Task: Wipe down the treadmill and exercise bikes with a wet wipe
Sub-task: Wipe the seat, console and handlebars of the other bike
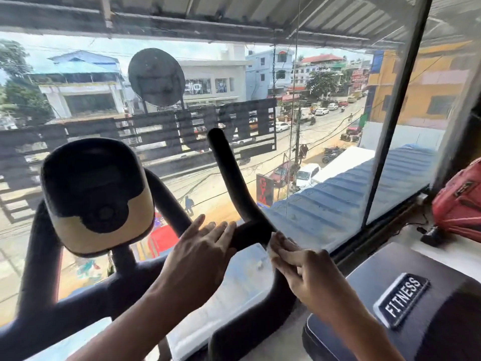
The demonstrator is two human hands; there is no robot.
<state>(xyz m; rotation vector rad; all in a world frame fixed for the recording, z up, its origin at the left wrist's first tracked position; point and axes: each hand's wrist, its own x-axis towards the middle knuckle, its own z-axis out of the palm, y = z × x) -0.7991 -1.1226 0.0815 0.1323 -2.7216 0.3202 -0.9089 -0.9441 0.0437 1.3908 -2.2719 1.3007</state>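
Our right hand pinches a pale wipe in its curled fingers and presses it against the black handlebar of an exercise bike, at the bend where the right-side grip turns upward. Much of the wipe is hidden under the fingers, so only a small crumpled edge shows against the bar. Our left hand lies just beside it on the same bar, fingers straight and close together, holding nothing, with the fingertips resting on the top of the tube. A short stretch of bare handlebar separates the two hands. To the left, the bike's black-and-cream console stands tilted toward us on its stem, its screen dark. At lower right sits a black padded surface bearing a stitched label that reads "FITNESS". Beyond it, a red bag rests on the ledge at the right edge. A large window fills the view ahead, looking down on a street lined with parked cars and buildings.
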